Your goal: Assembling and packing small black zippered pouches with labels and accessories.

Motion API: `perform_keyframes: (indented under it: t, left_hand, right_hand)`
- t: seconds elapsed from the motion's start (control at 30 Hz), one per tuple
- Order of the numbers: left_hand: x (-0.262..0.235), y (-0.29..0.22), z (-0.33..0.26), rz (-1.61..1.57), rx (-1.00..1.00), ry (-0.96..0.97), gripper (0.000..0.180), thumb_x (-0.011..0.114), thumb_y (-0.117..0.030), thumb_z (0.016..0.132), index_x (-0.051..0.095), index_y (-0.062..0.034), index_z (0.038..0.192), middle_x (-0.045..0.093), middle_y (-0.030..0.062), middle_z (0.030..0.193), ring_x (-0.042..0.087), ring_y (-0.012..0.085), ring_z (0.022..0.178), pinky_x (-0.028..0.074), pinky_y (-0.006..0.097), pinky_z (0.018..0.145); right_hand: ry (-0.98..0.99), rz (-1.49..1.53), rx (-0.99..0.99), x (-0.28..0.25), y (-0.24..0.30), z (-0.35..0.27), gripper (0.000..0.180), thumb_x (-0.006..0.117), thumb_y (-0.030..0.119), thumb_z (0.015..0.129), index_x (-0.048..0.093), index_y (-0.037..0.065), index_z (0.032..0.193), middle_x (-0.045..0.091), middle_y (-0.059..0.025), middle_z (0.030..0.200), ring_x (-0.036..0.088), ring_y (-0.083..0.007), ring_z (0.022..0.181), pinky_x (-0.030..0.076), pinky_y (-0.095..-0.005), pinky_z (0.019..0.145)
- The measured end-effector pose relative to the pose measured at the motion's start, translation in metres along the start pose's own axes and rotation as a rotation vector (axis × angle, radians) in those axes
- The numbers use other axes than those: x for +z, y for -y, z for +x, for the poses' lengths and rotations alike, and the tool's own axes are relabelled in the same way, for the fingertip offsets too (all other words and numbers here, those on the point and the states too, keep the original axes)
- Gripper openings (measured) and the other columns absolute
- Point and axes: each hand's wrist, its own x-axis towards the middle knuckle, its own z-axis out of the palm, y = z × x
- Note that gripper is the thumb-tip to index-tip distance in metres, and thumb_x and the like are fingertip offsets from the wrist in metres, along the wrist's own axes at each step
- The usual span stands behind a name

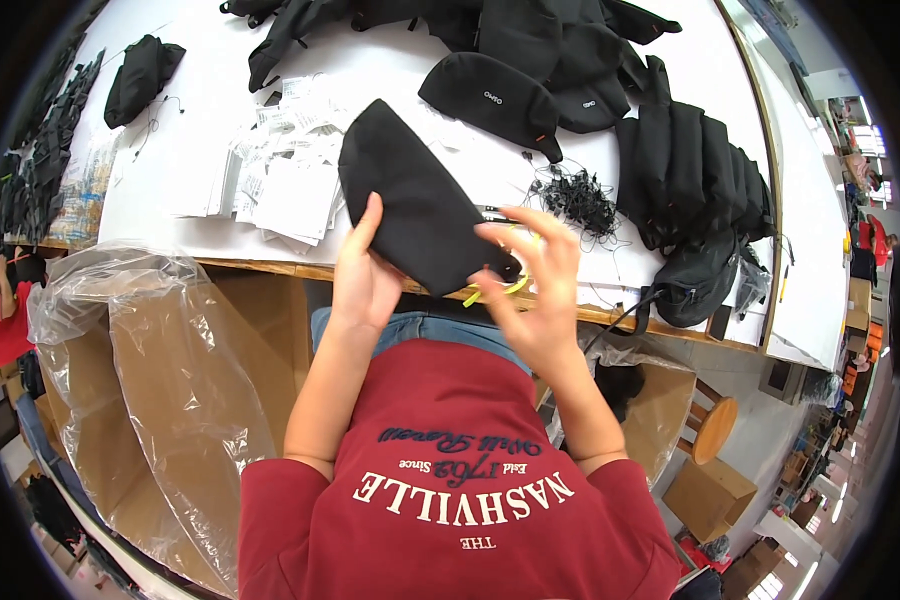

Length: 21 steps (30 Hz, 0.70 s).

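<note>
A flat black fabric pouch (410, 200) with a rounded top is held tilted above the front edge of the white table. My left hand (363, 285) grips its lower left edge, thumb on the front face and the other fingers behind. At the pouch's right end, my right hand (542, 285) pinches the edge with thumb and fingertips. A yellow-green strip (512, 289) shows by the right thumb; what it belongs to I cannot make out. Just beyond the right hand lies a tangle of black cords (578, 203).
Several black pouches (490, 98) and bags are heaped at the back, with a row of black bags (695, 175) on the right. White paper tags (288, 185) lie left of the pouch. Plastic-lined cardboard boxes (185, 400) stand below the table's wooden edge (270, 266); a wooden stool (715, 430) stands right.
</note>
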Motion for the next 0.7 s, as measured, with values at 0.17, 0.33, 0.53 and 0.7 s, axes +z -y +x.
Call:
perform_keyframes:
  t: [0.17, 0.33, 0.53, 0.7]
  left_hand:
    - [-0.002, 0.004, -0.002, -0.19, -0.059, 0.108, 0.045, 0.046, -0.033, 0.099, 0.047, -0.0026, 0.132, 0.054, 0.0127, 0.131, 0.053, 0.0262, 0.119, 0.043, 0.042, 0.1]
    - [-0.025, 0.0, 0.003, -0.441, -0.195, 0.382, 0.04, 0.038, -0.03, 0.101, 0.057, 0.0004, 0.118, 0.064, 0.0206, 0.109, 0.066, 0.0304, 0.095, 0.053, 0.042, 0.087]
    - [-0.025, 0.0, 0.005, -0.406, -0.164, 0.484, 0.036, 0.042, -0.025, 0.1, 0.053, 0.0, 0.124, 0.063, 0.0147, 0.118, 0.063, 0.0267, 0.105, 0.049, 0.04, 0.094]
    - [-0.029, -0.001, 0.006, -0.331, -0.167, 0.31, 0.035, 0.045, -0.024, 0.098, 0.056, 0.0008, 0.121, 0.065, 0.0145, 0.113, 0.065, 0.0259, 0.099, 0.051, 0.038, 0.091]
  right_hand:
    - [0.172, 0.032, 0.017, -0.004, -0.011, 0.013, 0.048, 0.053, 0.035, 0.094, 0.05, 0.011, 0.135, 0.058, -0.0113, 0.13, 0.044, -0.0251, 0.126, 0.021, -0.0425, 0.108]
    - [0.001, 0.45, 0.076, -0.01, -0.006, 0.012, 0.045, 0.039, 0.029, 0.1, 0.046, 0.001, 0.135, 0.069, -0.0073, 0.111, 0.049, -0.0233, 0.121, 0.027, -0.0378, 0.104]
    - [0.047, 0.376, -0.222, -0.005, 0.001, 0.016, 0.044, 0.045, 0.031, 0.096, 0.051, 0.002, 0.129, 0.068, -0.0066, 0.112, 0.048, -0.0277, 0.123, 0.029, -0.0404, 0.101]
    - [0.069, 0.242, -0.19, -0.013, -0.009, 0.005, 0.037, 0.052, 0.033, 0.093, 0.061, 0.008, 0.118, 0.069, -0.0026, 0.102, 0.052, -0.0247, 0.112, 0.03, -0.041, 0.098]
